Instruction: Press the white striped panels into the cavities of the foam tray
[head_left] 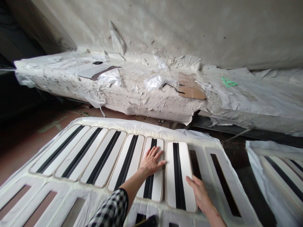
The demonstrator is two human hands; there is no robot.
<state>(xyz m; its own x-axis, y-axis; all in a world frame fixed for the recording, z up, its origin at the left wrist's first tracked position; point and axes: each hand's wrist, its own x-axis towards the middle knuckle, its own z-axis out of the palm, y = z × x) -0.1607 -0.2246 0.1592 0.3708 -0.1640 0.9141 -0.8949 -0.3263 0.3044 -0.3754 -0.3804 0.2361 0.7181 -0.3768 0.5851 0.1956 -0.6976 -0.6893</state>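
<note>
A person's left hand (151,161), fingers spread wide, presses flat on a white center panel (158,186) while the right hand (200,190) holds the lower right edge of a neighboring striped panel (188,170), right of center. Cardboard (193,86) lies on a debris-strewn ledge (132,99) across the upper frame.

Cardboard (195,90) and a green scrap (228,82) lie on a covered ledge (139,102).

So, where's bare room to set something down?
The rightmost slotted recess, past the right hand, looks free, as does the white sheeting right of the green scrap. It's crowded leftward: striped panels sit side by side, the left hand on one.
</note>
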